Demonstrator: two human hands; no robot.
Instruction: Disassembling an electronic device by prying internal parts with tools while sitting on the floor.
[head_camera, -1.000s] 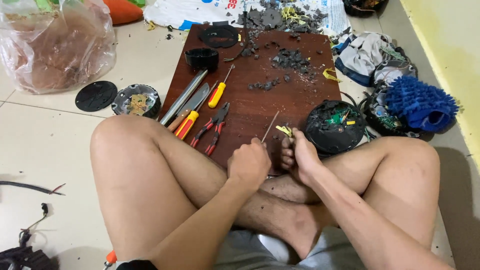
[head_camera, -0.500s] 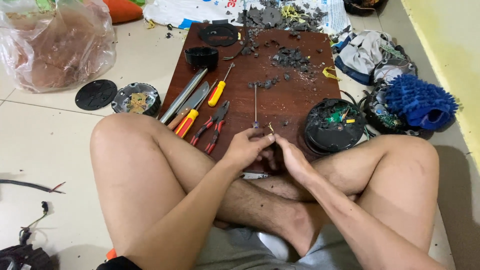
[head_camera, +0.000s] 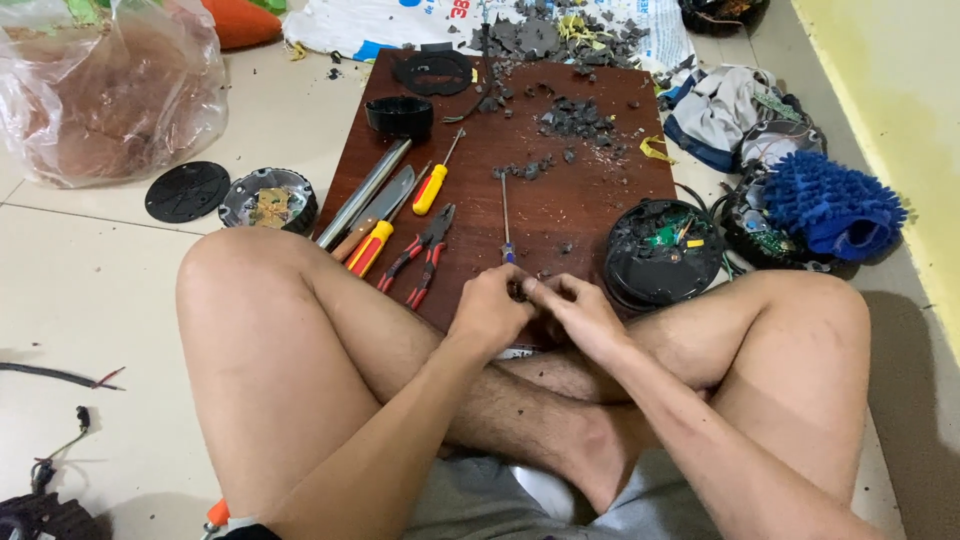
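I sit cross-legged with both hands together at the near edge of a brown wooden board (head_camera: 600, 180). My left hand (head_camera: 488, 312) grips a thin screwdriver (head_camera: 505, 215) with a blue handle; its shaft lies pointing away from me over the board. My right hand (head_camera: 578, 312) has its fingers curled against the left, pinching a small dark part (head_camera: 520, 291) that is mostly hidden between the fingertips. A round black device (head_camera: 662, 250) with an exposed green circuit board sits just right of my hands.
Red-handled pliers (head_camera: 420, 255), yellow-handled screwdrivers (head_camera: 432, 187), a metal file (head_camera: 362, 193) and grey debris (head_camera: 575, 120) lie on the board. A black disc (head_camera: 186, 190) and an open round casing (head_camera: 268, 198) rest on the floor tiles at left, near a plastic bag (head_camera: 110, 90). A blue mop pad (head_camera: 828, 205) lies at right.
My hands have come together at the board's edge. The screwdriver swung from tilted right to pointing straight away and now lies lower over the board.
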